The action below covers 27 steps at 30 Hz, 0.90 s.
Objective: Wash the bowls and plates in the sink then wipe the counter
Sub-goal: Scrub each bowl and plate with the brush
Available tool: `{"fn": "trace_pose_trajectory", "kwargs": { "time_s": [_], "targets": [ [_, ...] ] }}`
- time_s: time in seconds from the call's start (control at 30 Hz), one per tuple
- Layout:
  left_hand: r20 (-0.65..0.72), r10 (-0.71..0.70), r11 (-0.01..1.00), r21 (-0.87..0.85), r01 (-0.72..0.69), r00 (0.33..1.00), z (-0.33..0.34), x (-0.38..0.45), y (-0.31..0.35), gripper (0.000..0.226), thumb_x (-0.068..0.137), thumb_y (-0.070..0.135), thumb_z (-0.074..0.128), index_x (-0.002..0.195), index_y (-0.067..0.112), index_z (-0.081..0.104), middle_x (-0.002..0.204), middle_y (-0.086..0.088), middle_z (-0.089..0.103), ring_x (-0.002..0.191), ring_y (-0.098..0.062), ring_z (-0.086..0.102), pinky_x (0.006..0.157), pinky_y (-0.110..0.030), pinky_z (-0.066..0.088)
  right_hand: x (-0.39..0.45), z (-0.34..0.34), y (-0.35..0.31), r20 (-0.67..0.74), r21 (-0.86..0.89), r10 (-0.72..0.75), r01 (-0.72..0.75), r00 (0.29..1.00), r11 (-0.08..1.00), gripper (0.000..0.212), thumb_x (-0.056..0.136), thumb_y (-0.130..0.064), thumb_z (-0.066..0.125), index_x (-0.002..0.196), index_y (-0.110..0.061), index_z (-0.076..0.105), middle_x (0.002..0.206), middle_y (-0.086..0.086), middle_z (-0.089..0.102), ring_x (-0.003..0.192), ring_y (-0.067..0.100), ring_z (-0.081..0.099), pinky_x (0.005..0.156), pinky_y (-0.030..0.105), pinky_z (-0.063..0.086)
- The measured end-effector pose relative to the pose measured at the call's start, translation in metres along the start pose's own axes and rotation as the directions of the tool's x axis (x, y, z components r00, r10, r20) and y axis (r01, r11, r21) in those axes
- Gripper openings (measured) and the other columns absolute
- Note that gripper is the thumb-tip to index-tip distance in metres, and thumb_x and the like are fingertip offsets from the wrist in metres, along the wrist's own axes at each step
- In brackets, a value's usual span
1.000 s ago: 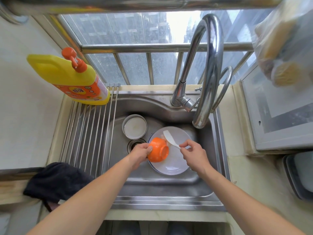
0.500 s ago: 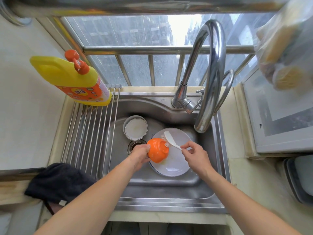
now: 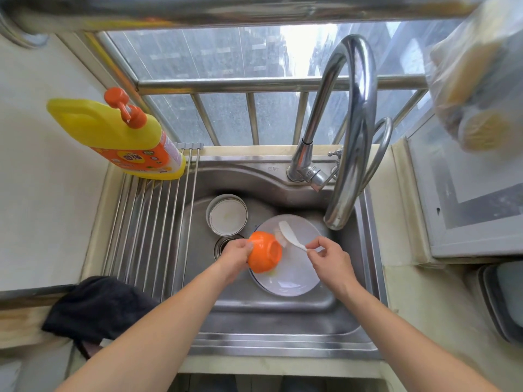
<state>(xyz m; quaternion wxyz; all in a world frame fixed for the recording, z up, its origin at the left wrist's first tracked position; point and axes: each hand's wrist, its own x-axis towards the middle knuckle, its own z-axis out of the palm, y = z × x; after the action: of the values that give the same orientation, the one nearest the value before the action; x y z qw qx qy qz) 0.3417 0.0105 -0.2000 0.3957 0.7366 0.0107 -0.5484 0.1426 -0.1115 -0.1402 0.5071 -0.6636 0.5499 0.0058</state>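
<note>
Nearest on the left, a black cloth (image 3: 93,309) lies slumped over the counter edge, probably kept handy for the wiping. Over the sink (image 3: 271,329), the left hand (image 3: 236,257) curls its fingers round the rim of the orange bowl (image 3: 264,256), tipping it on its side above the white plate (image 3: 285,256), seemingly so scraps fall there. The right hand (image 3: 329,257) pinches the handle of a white spoon (image 3: 291,237) between thumb and fingertips, its blade close to the bowl's mouth. Beyond, a white bowl (image 3: 227,215) waits beside the drain (image 3: 225,244). The faucet (image 3: 351,137) arches overhead with no water visibly running; the yellow detergent bottle (image 3: 119,134) stands far left on the drying rack (image 3: 150,227).
</note>
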Motion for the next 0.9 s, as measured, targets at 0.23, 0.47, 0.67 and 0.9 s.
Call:
{"fn": "trace_pose_trajectory", "kwargs": {
  "time_s": [0.23, 0.47, 0.67, 0.9],
  "targets": [
    [0.135, 0.174, 0.920, 0.333, -0.209, 0.976, -0.010, 0.003, 0.001, 0.019, 0.100, 0.007, 0.054, 0.092, 0.017, 0.068, 0.077, 0.004, 0.064, 0.070, -0.009, 0.054, 0.067, -0.026, 0.043, -0.004, 0.004, -0.007, 0.133, 0.155, -0.026, 0.005, 0.991, 0.988, 0.010, 0.092, -0.024, 0.063, 0.086, -0.029, 0.070, 0.058, -0.003, 0.054, 0.047, 0.008, 0.042, 0.051, 0.024, 0.036],
    [0.109, 0.202, 0.924, 0.309, -0.226, 0.973, -0.014, 0.009, -0.014, 0.025, 0.099, 0.001, 0.051, 0.086, 0.018, 0.064, 0.077, 0.002, 0.062, 0.075, -0.014, 0.053, 0.078, -0.033, 0.043, -0.003, 0.001, -0.016, 0.186, 0.106, -0.011, -0.009, 0.983, 0.994, 0.010, 0.092, -0.026, 0.061, 0.085, -0.027, 0.069, 0.056, -0.005, 0.053, 0.045, 0.008, 0.039, 0.049, 0.023, 0.034],
    [0.116, 0.230, 0.951, 0.186, -0.248, 0.966, -0.012, 0.001, -0.020, 0.029, 0.097, -0.008, 0.049, 0.087, 0.016, 0.062, 0.077, -0.001, 0.064, 0.072, -0.011, 0.056, 0.073, -0.026, 0.043, 0.004, -0.001, -0.007, 0.071, 0.037, 0.004, -0.006, 0.997, 0.999, 0.010, 0.091, -0.027, 0.060, 0.084, -0.030, 0.067, 0.058, -0.004, 0.058, 0.054, 0.011, 0.049, 0.057, 0.028, 0.041],
    [0.279, 0.102, 0.943, 0.277, -0.181, 0.955, -0.028, 0.001, -0.024, 0.027, 0.081, -0.009, 0.069, 0.098, 0.011, 0.063, 0.094, -0.009, 0.068, 0.087, -0.017, 0.061, 0.078, -0.021, 0.048, 0.004, -0.002, 0.002, 0.064, -0.065, -0.003, 0.007, 0.998, 0.998, 0.010, 0.091, -0.029, 0.060, 0.085, -0.032, 0.067, 0.066, 0.002, 0.065, 0.060, 0.017, 0.057, 0.060, 0.033, 0.050]
  ]
}}
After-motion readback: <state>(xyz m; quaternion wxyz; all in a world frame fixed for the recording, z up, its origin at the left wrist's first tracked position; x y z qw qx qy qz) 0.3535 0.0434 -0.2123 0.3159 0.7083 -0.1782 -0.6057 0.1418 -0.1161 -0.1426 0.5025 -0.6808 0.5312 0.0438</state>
